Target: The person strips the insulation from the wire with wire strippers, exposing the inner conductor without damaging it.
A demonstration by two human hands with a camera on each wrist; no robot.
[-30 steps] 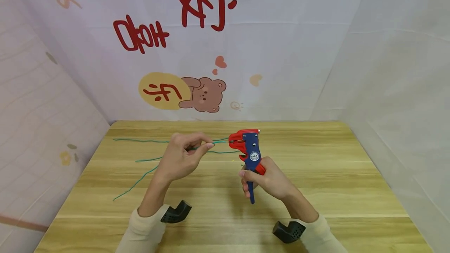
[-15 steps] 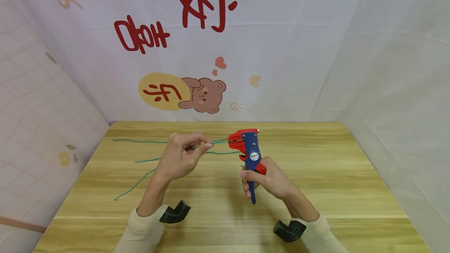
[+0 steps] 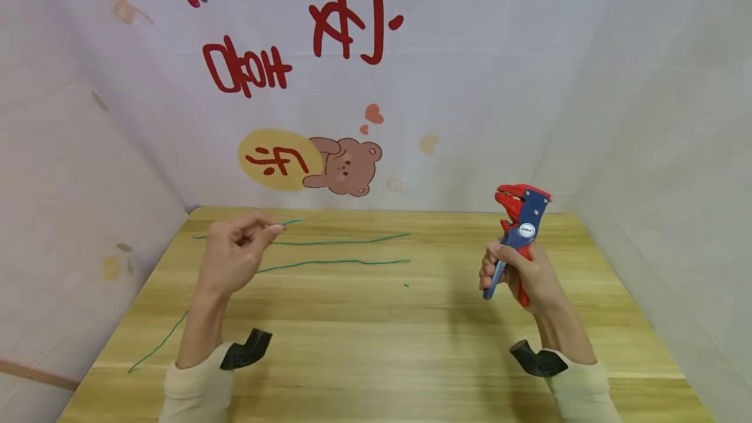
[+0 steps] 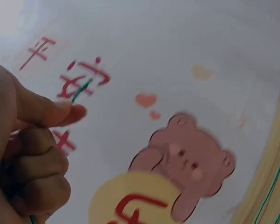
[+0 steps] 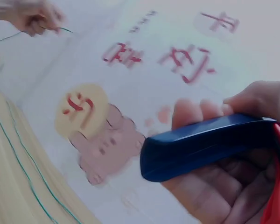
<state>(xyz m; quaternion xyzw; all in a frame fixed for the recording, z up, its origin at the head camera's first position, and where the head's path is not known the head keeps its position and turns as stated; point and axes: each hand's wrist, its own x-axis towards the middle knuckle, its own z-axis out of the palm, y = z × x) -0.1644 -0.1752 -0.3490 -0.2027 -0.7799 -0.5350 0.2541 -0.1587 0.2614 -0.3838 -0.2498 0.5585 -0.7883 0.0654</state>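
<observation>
My left hand is raised over the left of the table and pinches a green wire between thumb and forefinger. A short end of that wire pokes out past the fingertips, and its tail trails down to the table at the lower left. In the left wrist view the wire's end points up and away from the thumb. On the right, my right hand grips a red and blue wire stripper, its head upward and its handles spread apart. The stripper's blue handle fills the right wrist view's middle.
Two more green wires lie roughly parallel across the table, a far wire and a nearer wire. A tiny green scrap lies near the table's middle. Printed cloth walls in the back and sides.
The hands have drawn apart, left hand leftward with the wire, right hand rightward and up with the stripper. The wire's end has left the stripper's head, and the handles have spread.
</observation>
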